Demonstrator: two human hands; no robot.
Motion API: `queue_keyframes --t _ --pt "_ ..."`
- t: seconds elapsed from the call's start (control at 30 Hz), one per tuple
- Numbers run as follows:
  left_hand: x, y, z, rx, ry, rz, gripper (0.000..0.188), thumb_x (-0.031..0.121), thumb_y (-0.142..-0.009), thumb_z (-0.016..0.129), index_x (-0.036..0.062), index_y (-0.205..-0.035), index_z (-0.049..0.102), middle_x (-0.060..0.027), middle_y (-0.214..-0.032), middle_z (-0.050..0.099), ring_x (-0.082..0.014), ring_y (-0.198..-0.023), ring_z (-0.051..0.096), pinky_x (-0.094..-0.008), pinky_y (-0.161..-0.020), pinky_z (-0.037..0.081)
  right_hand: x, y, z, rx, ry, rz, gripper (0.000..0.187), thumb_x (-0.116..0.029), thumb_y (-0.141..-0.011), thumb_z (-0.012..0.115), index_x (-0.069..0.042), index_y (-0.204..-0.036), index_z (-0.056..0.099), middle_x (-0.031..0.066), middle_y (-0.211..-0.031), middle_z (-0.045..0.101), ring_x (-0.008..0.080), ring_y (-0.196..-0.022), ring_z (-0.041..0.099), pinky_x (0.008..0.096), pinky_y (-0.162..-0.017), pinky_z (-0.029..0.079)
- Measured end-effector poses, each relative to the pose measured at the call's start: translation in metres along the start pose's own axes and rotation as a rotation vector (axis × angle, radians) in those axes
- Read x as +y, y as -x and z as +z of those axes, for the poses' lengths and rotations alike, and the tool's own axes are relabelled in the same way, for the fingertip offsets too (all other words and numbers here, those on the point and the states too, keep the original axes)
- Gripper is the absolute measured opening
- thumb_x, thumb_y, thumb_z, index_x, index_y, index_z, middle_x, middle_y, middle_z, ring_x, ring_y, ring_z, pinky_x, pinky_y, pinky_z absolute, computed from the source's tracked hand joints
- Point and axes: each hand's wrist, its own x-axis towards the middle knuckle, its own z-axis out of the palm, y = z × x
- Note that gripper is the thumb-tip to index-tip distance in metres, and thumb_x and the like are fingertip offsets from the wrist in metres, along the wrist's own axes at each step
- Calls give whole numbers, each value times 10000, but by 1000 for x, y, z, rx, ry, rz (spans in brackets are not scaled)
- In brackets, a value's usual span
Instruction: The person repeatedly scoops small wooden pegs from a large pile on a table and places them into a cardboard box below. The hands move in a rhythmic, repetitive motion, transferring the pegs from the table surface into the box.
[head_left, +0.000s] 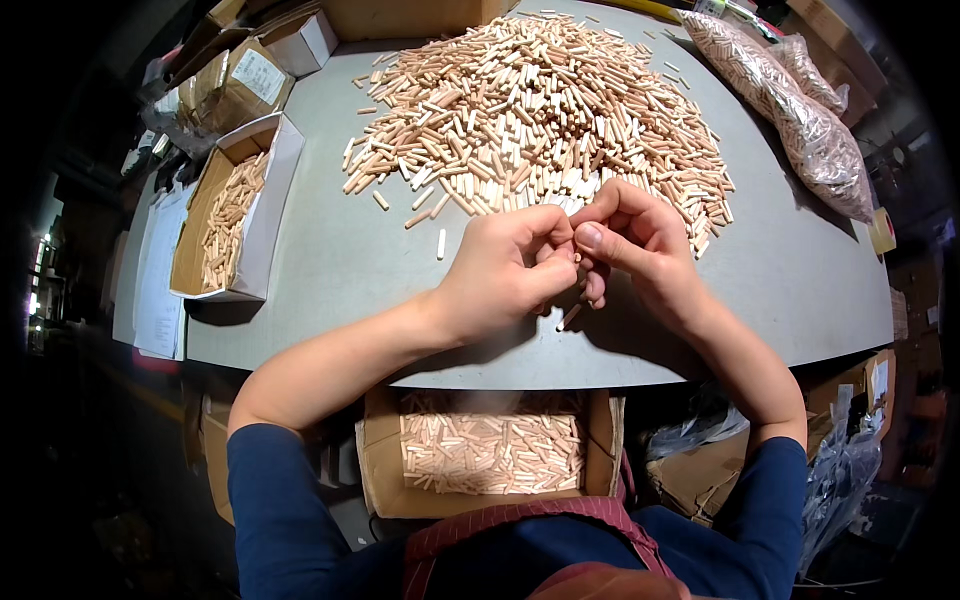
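A big heap of short wooden dowel pins (530, 100) covers the far middle of the grey table. My left hand (505, 265) and my right hand (640, 245) meet just in front of the heap. Both are closed, fingertips pinched together. The end of a small wooden dowel pin (577, 257) peeks out at my right thumb; my fingers hide the rest. What my left fingertips grip, if anything, is covered. Under my right hand, a slanted dowel pin (568, 318) shows near the table's front edge.
An open carton (490, 505) of dowels sits below the table edge, against my apron. On the left stands a white box (277, 215) part full of dowels, beside paper sheets (160, 270). Clear bags (815, 140) packed with dowels lie far right, near a tape roll (882, 232).
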Motion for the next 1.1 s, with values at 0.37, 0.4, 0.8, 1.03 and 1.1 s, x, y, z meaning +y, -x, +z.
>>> queue_keyframes --t 0.37,0.4,0.8,1.03,1.1 --pt "5 3 2 46 263 -47 105 61 -972 575 16 -882 608 -59 -765 675 -60 -583 565 -228 -517 451 -7 -1 6 -18 -55 -137 172 -144 -1071 671 16 -1113 623 107 -910 740 138 -705 708 263 -638 572" --pt "2 2 -3 20 230 -39 133 98 -990 570 10 -908 628 -73 -806 692 -75 -607 581 -229 -535 469 -5 -4 1 -30 -59 -132 181 -152 -1071 673 18 -1117 630 109 -907 741 140 -705 710 266 -637 573" --pt "5 -2 -9 2 260 -73 166 157 -1021 610 14 -945 647 -45 -753 649 -94 -646 600 -246 -581 487 1 -8 -1 12 -66 -93 196 -160 -1072 675 24 -1136 648 112 -938 748 142 -746 721 266 -645 570" --pt "14 -11 -26 73 232 -38 175 216 -1021 661 51 -965 654 -47 -835 682 -106 -664 610 -237 -646 512 2 -15 -18 182 106 -133 196 -161 -1062 672 -16 -1194 669 52 -958 714 113 -695 678 245 -626 536" --pt "23 -15 -46 294 305 209 74 94 -972 629 22 -959 642 -94 -941 687 -170 -756 651 -282 -715 551 -1 -18 -31 286 109 -170 202 -166 -1060 667 -24 -1204 667 53 -960 713 103 -694 677 231 -603 529"
